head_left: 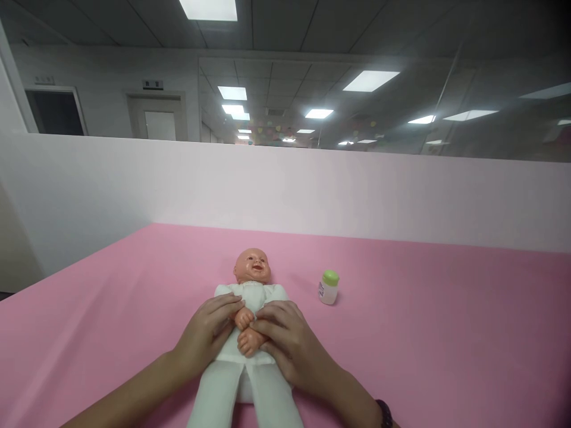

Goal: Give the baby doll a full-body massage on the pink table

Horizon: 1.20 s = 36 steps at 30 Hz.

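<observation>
A baby doll (pixel 253 289) in white clothes lies on its back on the pink cloth, head away from me. My left hand (pixel 209 324) curls around the doll's arm on the left, with the fingertips near its chest. On the other side, my right hand (pixel 292 339) grips the doll's other arm, thumb below and fingers above. Both small doll hands (pixel 248 341) meet over the belly, between my own. The doll's feet fall outside the bottom of the view. To the right of the doll stands a small jar with a green lid (pixel 329 288), touched by neither hand.
Pink cloth (pixel 428 333) covers the table, with soft wrinkles at the left. A white partition (pixel 312 190) rises along the back edge, and another panel (pixel 66 196) borders the left. Beyond them are a door (pixel 158 122) and lit ceiling panels.
</observation>
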Each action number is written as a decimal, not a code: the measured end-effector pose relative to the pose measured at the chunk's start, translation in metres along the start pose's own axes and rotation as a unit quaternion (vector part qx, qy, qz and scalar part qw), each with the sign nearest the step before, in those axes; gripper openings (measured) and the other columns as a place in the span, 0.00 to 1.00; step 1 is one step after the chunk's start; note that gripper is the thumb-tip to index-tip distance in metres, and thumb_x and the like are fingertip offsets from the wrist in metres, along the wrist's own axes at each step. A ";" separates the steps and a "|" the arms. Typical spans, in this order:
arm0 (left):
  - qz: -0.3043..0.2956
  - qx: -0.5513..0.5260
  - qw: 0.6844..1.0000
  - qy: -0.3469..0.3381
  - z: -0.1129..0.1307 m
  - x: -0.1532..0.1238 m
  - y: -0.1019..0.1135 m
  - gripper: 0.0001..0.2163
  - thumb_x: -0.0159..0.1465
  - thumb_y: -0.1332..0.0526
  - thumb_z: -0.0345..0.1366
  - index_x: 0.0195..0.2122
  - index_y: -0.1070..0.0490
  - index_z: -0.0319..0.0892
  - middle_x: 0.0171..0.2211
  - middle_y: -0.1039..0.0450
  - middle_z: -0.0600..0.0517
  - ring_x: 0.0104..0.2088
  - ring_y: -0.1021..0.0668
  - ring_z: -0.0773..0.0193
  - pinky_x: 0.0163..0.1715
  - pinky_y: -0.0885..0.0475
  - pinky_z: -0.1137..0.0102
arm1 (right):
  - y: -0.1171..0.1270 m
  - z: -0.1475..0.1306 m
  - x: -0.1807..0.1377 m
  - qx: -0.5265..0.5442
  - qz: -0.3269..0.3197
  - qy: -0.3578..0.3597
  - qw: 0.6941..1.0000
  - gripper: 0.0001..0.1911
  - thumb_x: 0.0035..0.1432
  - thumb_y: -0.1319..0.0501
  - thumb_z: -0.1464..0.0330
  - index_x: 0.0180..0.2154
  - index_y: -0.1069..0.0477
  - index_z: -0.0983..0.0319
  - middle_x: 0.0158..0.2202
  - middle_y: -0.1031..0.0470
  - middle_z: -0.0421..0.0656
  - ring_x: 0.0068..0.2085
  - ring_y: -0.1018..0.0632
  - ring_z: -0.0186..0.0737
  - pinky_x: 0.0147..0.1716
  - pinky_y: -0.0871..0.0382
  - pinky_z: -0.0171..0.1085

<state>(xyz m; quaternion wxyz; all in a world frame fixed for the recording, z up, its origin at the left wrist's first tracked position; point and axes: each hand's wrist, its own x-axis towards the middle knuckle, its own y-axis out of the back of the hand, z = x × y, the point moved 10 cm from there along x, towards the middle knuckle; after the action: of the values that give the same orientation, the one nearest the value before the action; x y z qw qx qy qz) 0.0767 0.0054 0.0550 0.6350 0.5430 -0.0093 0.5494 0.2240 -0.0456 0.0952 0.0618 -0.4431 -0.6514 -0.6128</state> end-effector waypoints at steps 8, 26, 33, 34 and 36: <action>0.036 -0.094 0.992 0.075 -0.008 0.001 0.014 0.14 0.68 0.42 0.38 0.54 0.28 0.51 0.54 0.25 0.50 0.55 0.25 0.55 0.57 0.31 0.59 | 0.009 0.012 -0.011 -0.025 0.081 0.004 0.996 0.19 0.64 0.44 0.75 0.56 0.34 0.57 0.52 0.29 0.47 0.54 0.31 0.48 0.55 0.35 0.51; 0.334 -0.380 0.754 0.419 -0.146 -0.042 0.043 0.10 0.53 0.37 0.38 0.31 0.38 0.45 0.27 0.36 0.58 0.29 0.28 0.67 0.30 0.31 0.73 | 0.034 0.176 -0.132 0.296 0.508 -0.504 0.632 0.27 0.59 0.44 0.51 0.54 0.33 0.59 0.53 0.25 0.49 0.50 0.22 0.48 0.43 0.23 0.43; 0.370 -0.415 0.694 0.458 -0.164 -0.060 0.033 0.08 0.50 0.42 0.27 0.28 0.39 0.46 0.29 0.31 0.54 0.32 0.24 0.63 0.39 0.23 0.65 | 0.005 0.240 -0.170 0.339 0.496 -0.489 0.632 0.16 0.51 0.43 0.56 0.41 0.30 0.53 0.38 0.21 0.44 0.38 0.19 0.48 0.34 0.22 0.47; 0.374 -0.416 0.689 0.460 -0.165 -0.061 0.033 0.09 0.49 0.42 0.26 0.28 0.39 0.46 0.29 0.30 0.54 0.33 0.23 0.62 0.41 0.23 0.63 | 0.005 0.247 -0.172 0.347 0.486 -0.481 0.642 0.14 0.49 0.43 0.56 0.38 0.30 0.52 0.36 0.21 0.43 0.38 0.19 0.48 0.35 0.22 0.49; 0.379 -0.417 0.683 0.464 -0.166 -0.062 0.033 0.09 0.48 0.42 0.25 0.27 0.39 0.46 0.28 0.30 0.53 0.33 0.23 0.60 0.44 0.23 0.60 | 0.006 0.255 -0.175 0.361 0.474 -0.469 0.652 0.11 0.47 0.42 0.56 0.33 0.31 0.52 0.34 0.22 0.43 0.38 0.20 0.50 0.37 0.22 0.53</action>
<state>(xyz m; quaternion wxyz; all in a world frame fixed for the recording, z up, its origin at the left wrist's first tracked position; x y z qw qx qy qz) -0.0679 0.0723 -0.0282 0.4563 -0.1520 -0.1468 0.8643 0.4505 0.0833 -0.0709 0.1853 -0.8627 -0.4649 0.0724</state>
